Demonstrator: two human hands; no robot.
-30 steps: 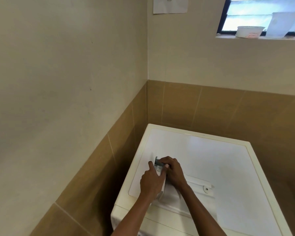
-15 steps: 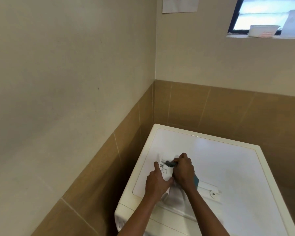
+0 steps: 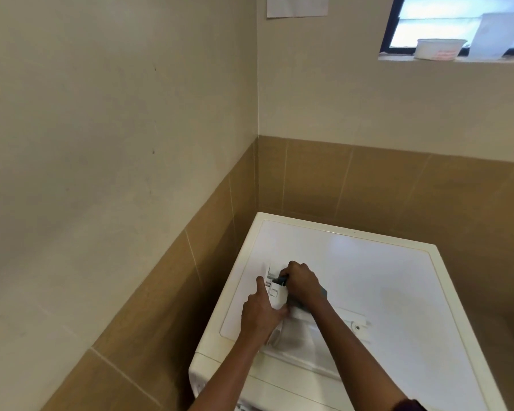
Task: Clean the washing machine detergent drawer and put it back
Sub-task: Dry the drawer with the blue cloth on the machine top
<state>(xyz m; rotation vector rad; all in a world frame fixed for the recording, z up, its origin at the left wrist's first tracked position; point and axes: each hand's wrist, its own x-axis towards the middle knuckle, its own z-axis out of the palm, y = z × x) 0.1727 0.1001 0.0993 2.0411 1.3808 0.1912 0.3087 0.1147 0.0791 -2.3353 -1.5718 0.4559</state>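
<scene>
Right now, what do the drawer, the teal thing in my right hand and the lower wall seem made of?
Detergent drawer: white moulded plastic, smooth, judging by its thin walls. Teal thing, gripped in the right hand: perhaps cloth or sponge; mostly hidden. Lower wall: tan ceramic tiles, matt, with pale grout lines.

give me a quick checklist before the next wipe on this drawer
1. Drawer lies flat on the washer top, away from its edges: ok.
2. Left hand has a grip on the drawer's side: ok.
3. Right hand holds the cloth against the drawer's far end: ok.
4. Compartments clean: cannot tell, the hands hide them.
5. Drawer back in its slot: not ok, not yet done.
</scene>
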